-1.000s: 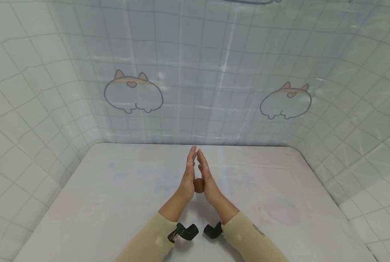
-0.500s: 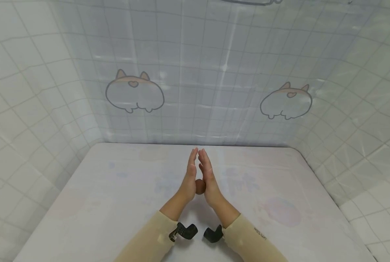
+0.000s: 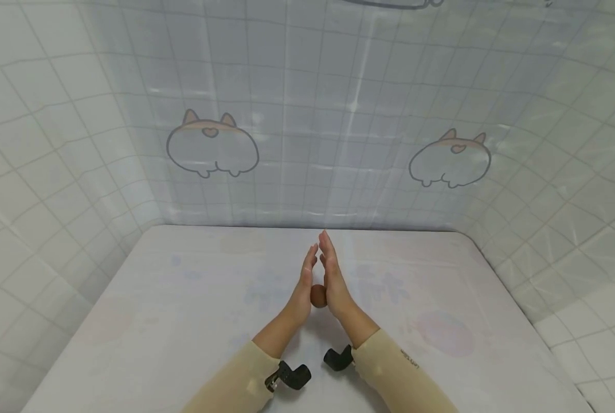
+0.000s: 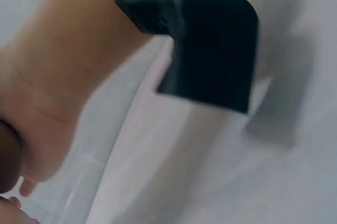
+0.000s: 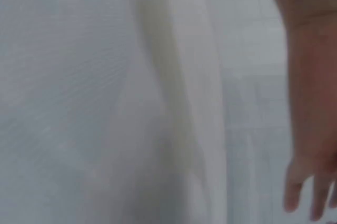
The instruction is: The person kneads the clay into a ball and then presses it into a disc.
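Observation:
A smooth brown ball (image 3: 318, 296) is pressed between my two palms in the middle of the head view, over the table. My left hand (image 3: 302, 295) lies against its left side with straight fingers pointing away from me. Against the other side rests my right hand (image 3: 335, 287), fingers also straight and reaching farther forward than the left ones. At the left edge of the left wrist view, part of the brown ball (image 4: 8, 161) shows beside the left palm (image 4: 45, 134). The right wrist view is blurred and shows the right hand (image 5: 316, 103) with no ball visible.
A pale table (image 3: 183, 321) with faint coloured prints lies under both hands. Tiled-pattern sheeting with dog drawings (image 3: 211, 146) stands behind it and on both sides. Black wrist cameras (image 3: 295, 377) stick out from the beige sleeves (image 3: 237, 376).
My right hand has slid forward along the ball while my left hand has drawn back. The ball and both hands have shifted slightly to the right.

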Available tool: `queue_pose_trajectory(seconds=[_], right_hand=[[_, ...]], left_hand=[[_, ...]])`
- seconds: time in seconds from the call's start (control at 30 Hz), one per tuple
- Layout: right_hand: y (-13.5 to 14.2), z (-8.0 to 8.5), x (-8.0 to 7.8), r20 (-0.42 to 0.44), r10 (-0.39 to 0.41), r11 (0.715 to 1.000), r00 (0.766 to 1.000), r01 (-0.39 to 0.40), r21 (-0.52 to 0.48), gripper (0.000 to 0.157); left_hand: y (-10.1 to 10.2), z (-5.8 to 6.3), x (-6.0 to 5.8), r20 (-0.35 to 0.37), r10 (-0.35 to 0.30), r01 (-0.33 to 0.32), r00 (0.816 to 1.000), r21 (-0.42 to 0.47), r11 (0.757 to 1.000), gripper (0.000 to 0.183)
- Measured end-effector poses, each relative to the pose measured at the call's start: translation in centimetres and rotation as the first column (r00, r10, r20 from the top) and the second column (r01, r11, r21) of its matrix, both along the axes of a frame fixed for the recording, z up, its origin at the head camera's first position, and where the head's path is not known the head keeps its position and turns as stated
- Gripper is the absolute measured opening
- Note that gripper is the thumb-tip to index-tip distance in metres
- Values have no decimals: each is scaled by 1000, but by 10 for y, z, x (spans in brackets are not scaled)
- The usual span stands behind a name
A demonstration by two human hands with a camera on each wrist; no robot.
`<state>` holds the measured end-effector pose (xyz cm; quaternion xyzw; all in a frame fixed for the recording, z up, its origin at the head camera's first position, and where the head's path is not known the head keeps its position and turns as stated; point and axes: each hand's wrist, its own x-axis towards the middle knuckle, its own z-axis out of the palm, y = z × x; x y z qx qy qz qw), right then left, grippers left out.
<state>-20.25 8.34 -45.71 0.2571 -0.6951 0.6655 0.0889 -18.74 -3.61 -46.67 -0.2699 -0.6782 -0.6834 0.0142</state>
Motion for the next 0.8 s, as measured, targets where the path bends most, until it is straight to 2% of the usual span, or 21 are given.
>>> queue_pose_trajectory(seconds=[0.23, 0.47, 0.63, 0.8], right_hand=[[-4, -5, 0, 47, 22, 999, 999, -24, 31, 82], [-14, -4, 0, 12, 42, 998, 999, -43, 54, 77], [-20, -7, -3, 64, 1, 1000, 998, -2, 21, 69], [-27, -8, -8, 155, -65, 997, 986, 72, -41, 60]], left_hand=[[-1, 7, -2, -18, 21, -20, 1000, 38, 999, 80], [-6, 7, -14, -19, 45, -44, 999, 78, 996, 77], [-7, 6, -24, -2, 72, -71, 997, 133, 989, 84], [-8, 5, -31, 45, 128, -134, 991, 189, 973, 91]])
